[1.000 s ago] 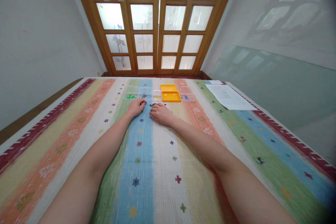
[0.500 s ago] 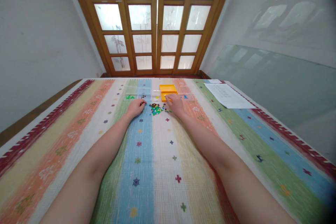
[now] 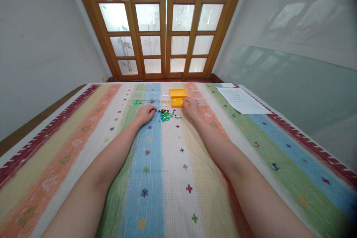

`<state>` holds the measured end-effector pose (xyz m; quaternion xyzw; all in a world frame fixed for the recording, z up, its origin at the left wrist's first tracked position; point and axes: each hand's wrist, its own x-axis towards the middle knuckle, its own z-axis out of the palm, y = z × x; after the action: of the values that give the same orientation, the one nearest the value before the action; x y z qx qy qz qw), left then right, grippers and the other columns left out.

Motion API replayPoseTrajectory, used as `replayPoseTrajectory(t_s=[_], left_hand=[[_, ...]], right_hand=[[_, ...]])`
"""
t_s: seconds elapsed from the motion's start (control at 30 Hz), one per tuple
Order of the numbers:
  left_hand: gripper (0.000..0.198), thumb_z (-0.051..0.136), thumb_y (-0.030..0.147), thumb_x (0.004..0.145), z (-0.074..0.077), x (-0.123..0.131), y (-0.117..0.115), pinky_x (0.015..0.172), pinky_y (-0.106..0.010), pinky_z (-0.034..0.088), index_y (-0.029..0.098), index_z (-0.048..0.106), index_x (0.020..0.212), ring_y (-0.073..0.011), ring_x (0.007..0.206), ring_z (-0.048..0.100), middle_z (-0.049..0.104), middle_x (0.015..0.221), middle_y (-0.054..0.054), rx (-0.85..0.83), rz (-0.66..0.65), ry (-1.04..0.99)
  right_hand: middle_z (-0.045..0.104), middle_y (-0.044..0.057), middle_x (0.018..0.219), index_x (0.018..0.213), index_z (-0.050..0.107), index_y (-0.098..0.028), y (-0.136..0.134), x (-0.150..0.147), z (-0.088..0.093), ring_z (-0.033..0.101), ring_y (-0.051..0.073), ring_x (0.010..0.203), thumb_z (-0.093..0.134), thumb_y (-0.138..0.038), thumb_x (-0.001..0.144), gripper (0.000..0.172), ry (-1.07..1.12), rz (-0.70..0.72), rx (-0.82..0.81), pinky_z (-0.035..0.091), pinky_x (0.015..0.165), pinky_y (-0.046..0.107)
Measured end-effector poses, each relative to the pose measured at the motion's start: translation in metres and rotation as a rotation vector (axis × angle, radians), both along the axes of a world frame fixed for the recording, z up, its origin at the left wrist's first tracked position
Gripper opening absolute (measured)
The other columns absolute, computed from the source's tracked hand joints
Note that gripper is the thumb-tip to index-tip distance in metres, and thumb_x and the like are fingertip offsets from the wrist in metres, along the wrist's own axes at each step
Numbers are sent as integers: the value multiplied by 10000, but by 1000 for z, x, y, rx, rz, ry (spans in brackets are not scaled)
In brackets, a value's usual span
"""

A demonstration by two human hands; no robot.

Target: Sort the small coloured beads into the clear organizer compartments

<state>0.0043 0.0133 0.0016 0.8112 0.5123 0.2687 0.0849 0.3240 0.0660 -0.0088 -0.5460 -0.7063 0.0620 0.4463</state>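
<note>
A pile of tiny multicoloured pieces (image 3: 166,115) lies on the striped cloth between my hands. My left hand (image 3: 146,113) rests at the pile's left edge, its fingers curled closed; whatever they hold is hidden. My right hand (image 3: 192,107) is at the right side of an opened yellow box (image 3: 178,93), thumb and fingers pinched together. Anything in that pinch is too small to name. Left of the yellow box, green pieces (image 3: 137,102) and dark pieces (image 3: 152,102) sit in clear boxes. On the right, my hand partly covers another clear box (image 3: 202,102) with blue pieces.
The striped tablecloth (image 3: 147,182) covers the table. Printed paper sheets (image 3: 242,100) lie at the far right. Beyond the far edge stand wooden doors with glass panes (image 3: 178,46). A glass panel (image 3: 279,89) leans along the right wall.
My right hand has moved right, from over the yellow box's front tray to its right edge, uncovering more of the tray. My left hand has hardly moved.
</note>
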Motion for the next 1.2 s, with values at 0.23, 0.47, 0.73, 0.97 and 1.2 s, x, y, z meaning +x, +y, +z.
replayPoseTrajectory(t_s=[0.23, 0.47, 0.73, 0.97, 1.2], left_hand=[[279, 514, 245, 971, 5, 7, -5, 959, -372, 533, 224, 777, 1064, -233, 1030, 673, 749, 1076, -65, 17, -22, 27], [297, 525, 240, 980, 11, 22, -14, 1009, -398, 514, 215, 763, 1158, -245, 1081, 633, 695, 1095, -88, 80, -111, 99], [403, 594, 222, 947, 9, 31, -19, 1149, -495, 425, 296, 712, 1325, -286, 1249, 551, 635, 1331, -85, 120, -237, 141], [308, 574, 203, 958, 10, 33, -20, 1158, -492, 428, 267, 758, 1197, -271, 1267, 553, 666, 1303, -81, 101, -330, 103], [330, 585, 193, 953, 13, 35, -23, 1153, -484, 436, 264, 752, 1228, -269, 1266, 563, 675, 1303, -81, 97, -345, 89]], right_hand=[[781, 112, 1127, 1070, 795, -193, -6, -4, 2, 682, 271, 1073, 516, -256, 977, 301, 8, 31, 20, 506, 1022, 438], [742, 82, 1005, 964, 773, -206, -25, -27, 5, 636, 239, 1006, 595, -209, 954, 179, -183, 359, 17, 485, 939, 370], [630, 65, 1042, 923, 714, -215, -37, -31, 11, 574, 239, 1015, 606, -85, 804, 206, -319, 585, -31, 458, 950, 365], [604, 71, 1073, 927, 688, -210, -40, -32, 12, 559, 241, 1021, 656, -145, 826, 124, -356, 622, -9, 449, 943, 356], [620, 80, 1041, 927, 698, -200, -37, -28, 11, 564, 242, 1003, 639, -158, 882, 86, -372, 491, 9, 440, 906, 353]])
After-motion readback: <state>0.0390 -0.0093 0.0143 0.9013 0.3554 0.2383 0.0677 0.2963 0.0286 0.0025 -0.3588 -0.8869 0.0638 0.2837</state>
